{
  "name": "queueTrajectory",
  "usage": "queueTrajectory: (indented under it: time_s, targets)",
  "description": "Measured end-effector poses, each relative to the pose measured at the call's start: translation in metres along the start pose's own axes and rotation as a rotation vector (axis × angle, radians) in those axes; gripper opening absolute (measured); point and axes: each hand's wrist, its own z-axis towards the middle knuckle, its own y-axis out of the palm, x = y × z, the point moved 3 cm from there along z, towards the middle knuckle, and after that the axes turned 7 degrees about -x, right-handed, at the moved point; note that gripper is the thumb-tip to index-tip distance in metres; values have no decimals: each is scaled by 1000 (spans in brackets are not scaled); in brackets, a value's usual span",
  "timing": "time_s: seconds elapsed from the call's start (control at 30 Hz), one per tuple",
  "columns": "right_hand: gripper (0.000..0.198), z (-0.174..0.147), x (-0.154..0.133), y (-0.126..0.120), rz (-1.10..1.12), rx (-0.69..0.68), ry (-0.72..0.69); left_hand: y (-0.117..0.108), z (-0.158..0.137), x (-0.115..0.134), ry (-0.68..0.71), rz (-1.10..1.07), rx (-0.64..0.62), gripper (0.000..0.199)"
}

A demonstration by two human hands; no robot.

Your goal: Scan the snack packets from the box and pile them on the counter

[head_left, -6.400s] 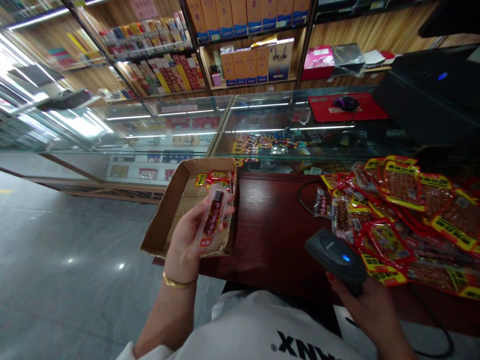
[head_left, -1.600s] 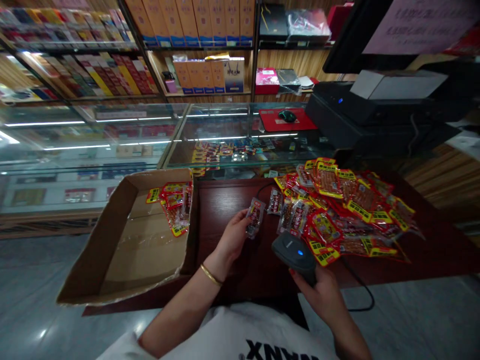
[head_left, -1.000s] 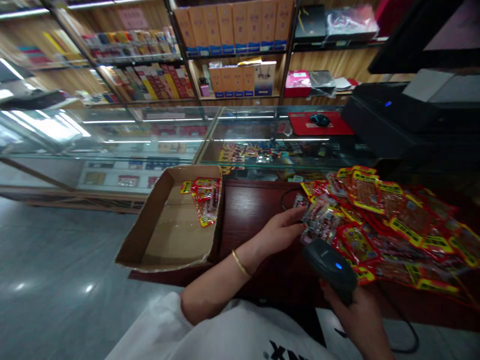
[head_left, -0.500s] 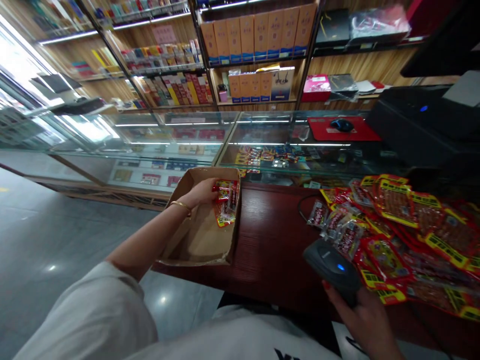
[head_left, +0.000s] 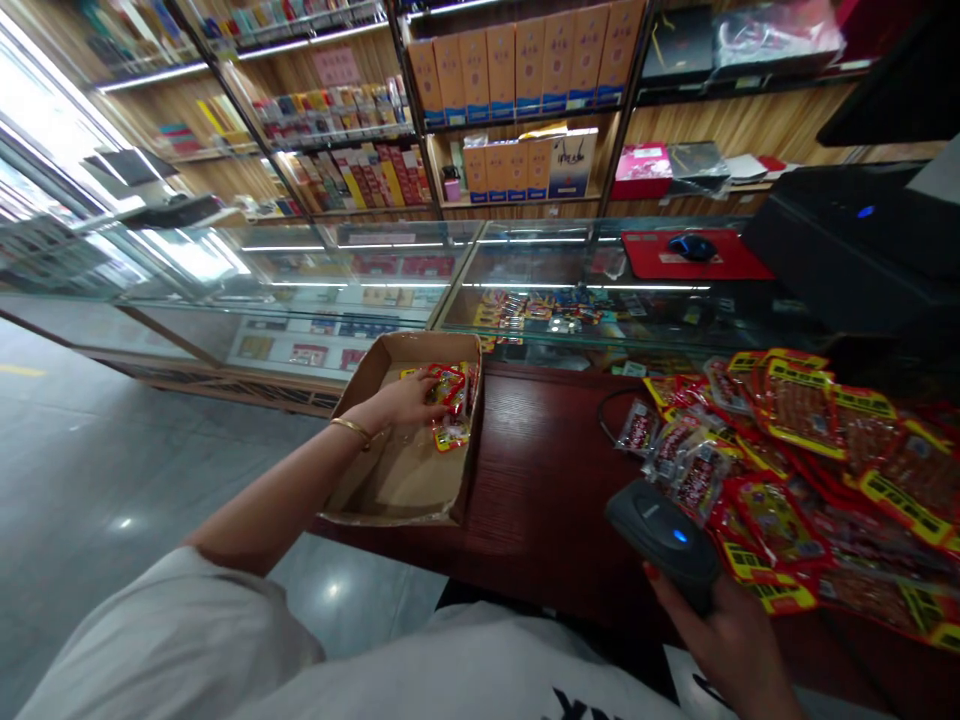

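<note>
Inside a shallow cardboard box [head_left: 397,487], my left hand [head_left: 409,402] lies over a few red and yellow snack packets [head_left: 451,432]. Its fingers are spread and touch the top packet, without closing round it. A gold bangle circles that wrist. My right hand [head_left: 724,625] is wrapped round a black barcode scanner [head_left: 667,540] with a blue light on top. The scanner's head points left over the dark red wooden counter [head_left: 544,470]. Just beyond it lies a big heap of snack packets [head_left: 799,400], red and yellow, some in clear wrappers.
A glass display case [head_left: 352,270] runs along the back of the counter. On it are a red mat [head_left: 645,258] with a mouse [head_left: 691,247], and a black machine [head_left: 847,240] at right. Behind stand shelves of orange boxes [head_left: 529,65]. A cable loops near the heap.
My left hand has loosened from the packet, which now lies in the box, and its fingers have spread and shifted slightly left. My right hand holds the scanner as before.
</note>
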Motion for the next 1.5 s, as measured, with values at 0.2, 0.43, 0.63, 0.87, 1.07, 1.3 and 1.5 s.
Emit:
queueTrajectory:
  time_s: [0.2,0.43,0.63,0.87,1.07,1.3,1.5]
  targets:
    - [31,11,-14,-5,42,-23,-69,17,0,0,-125,-68,96,56]
    - [35,0,-6,-9,6,20,24,-14,-28,35,-143,-596,155,42]
    - [33,4,-10,-12,-10,-32,36,1,-85,135,92,-1276,-37,42]
    - [29,2,-30,-23,-23,46,-65,65,-86,180,135,-1367,-134,28]
    - [28,3,-32,-24,7,17,-53,91,-78,174,102,-1260,-73,29]
    - [29,7,-41,-13,60,-94,-70,102,-74,175,102,-1203,-126,34]
    - [29,8,-38,-10,98,-89,-77,111,-74,171,57,-1177,-205,45]
